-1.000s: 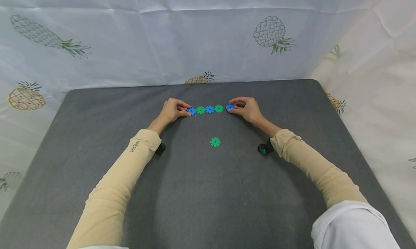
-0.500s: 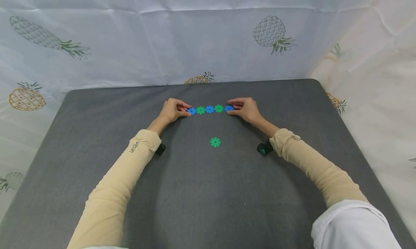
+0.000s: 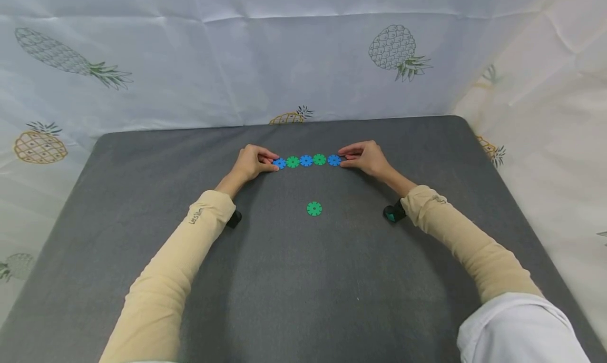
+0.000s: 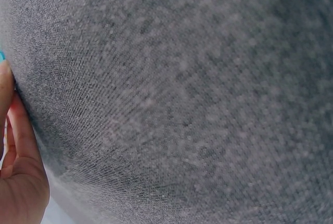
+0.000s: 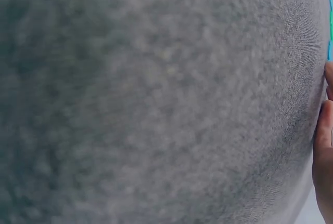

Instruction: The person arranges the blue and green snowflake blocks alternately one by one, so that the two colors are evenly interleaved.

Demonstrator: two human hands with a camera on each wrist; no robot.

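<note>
A row of flat, notched plastic discs lies across the far part of the table in the head view, blue and green by turns. My left hand (image 3: 248,162) pinches the leftmost blue notched disc (image 3: 281,163) between thumb and fingers. To its right come a green disc (image 3: 293,162), a blue disc (image 3: 306,160) and another green disc (image 3: 320,159). The last blue disc (image 3: 334,160) ends the row, close beside that green one. At its right edge are the parted thumb and fingertips of my right hand (image 3: 372,159). Both wrist views show only part of each hand.
A single green disc (image 3: 314,208) lies nearer me on the grey table (image 3: 294,278). Behind the table hangs a white cloth (image 3: 303,52) printed with pineapples. A dark wrist device (image 3: 394,212) sits under the right forearm.
My right hand slid the right-hand blue disc leftward, up to the green one beside it. Since then that hand has drawn back slightly to the right. My left hand stayed in place.
</note>
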